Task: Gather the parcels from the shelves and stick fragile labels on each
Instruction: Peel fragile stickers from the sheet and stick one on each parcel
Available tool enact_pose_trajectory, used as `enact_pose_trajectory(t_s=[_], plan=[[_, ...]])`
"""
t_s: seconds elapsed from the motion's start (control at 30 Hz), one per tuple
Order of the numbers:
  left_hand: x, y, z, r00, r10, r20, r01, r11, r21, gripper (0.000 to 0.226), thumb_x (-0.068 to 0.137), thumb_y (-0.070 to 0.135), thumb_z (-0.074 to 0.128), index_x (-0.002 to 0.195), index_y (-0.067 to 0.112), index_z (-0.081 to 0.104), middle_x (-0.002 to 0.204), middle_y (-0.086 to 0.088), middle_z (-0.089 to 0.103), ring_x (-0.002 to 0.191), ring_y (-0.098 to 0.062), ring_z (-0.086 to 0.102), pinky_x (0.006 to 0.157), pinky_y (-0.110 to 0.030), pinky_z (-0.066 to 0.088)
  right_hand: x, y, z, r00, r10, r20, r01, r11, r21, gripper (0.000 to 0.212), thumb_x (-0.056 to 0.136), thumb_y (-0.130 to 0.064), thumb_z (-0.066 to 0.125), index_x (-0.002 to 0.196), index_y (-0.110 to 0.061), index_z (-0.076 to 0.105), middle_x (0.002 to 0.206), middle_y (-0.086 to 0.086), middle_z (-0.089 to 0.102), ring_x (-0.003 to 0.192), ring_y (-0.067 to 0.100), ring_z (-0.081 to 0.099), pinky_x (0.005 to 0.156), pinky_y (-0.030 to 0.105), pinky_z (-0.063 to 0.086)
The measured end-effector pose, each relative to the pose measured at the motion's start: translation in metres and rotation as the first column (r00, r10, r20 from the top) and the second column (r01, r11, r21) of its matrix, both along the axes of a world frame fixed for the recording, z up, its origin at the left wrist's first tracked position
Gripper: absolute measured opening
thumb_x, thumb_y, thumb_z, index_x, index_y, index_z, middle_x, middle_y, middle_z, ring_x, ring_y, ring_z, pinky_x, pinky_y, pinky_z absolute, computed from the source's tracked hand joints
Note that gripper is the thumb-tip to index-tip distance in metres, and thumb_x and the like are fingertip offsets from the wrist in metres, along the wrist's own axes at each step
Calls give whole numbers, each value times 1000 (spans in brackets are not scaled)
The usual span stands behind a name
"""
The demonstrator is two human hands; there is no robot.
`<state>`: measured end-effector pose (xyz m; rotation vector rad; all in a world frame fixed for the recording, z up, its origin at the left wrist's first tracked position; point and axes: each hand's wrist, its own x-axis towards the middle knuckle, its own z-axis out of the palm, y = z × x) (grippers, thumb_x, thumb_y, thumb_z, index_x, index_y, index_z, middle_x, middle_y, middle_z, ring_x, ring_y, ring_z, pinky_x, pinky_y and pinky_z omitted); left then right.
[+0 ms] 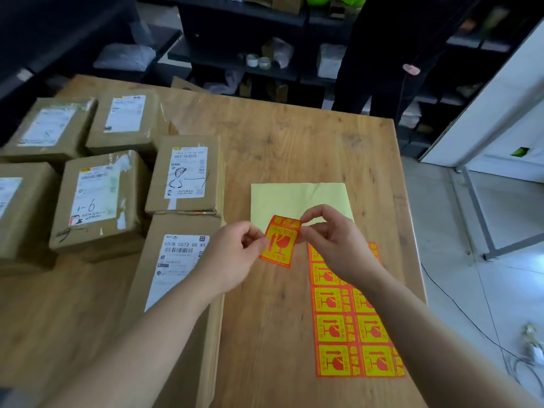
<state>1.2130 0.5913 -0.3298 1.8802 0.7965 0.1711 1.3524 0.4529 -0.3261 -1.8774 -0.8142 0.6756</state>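
Head view: sticker [281, 241] held over the desk [294, 136] middle.
Hands: your left hand [232, 254] pinches its left edge, right hand [332, 240] its top-right corner.
Sticker: probably light, floppy, sticky; grip edges only.

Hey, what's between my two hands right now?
One fragile label, pinched at its edges by the left hand and right hand, in the head view.

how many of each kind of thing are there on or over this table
brown parcels: 6
sheet of fragile labels: 1
loose fragile label: 1
pale yellow sheet: 1
total: 9
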Motion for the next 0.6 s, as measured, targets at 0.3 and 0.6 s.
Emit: enact_pose_trajectory(t_s=[0.3,0.6], plan=[[-109,-9,9,978,160,132,-139,979,-151,6,89,26,63,85,22,66,75,1,70,67,-17,64,63,-29,53,-121,1,1,968,-199,-150,204,979,19,10,86,-20,69,78,-14,68,64,-4,67,59,9,60,63,30,50],[-196,0,-8,991,84,104,-75,993,-91,22,91,37,57,79,23,68,64,9,68,53,-4,57,52,-26,47,-227,0,-9,942,-275,-194,259,960,-103,22,90,-31,60,76,-16,69,62,-8,66,56,-2,56,53,15,45]])
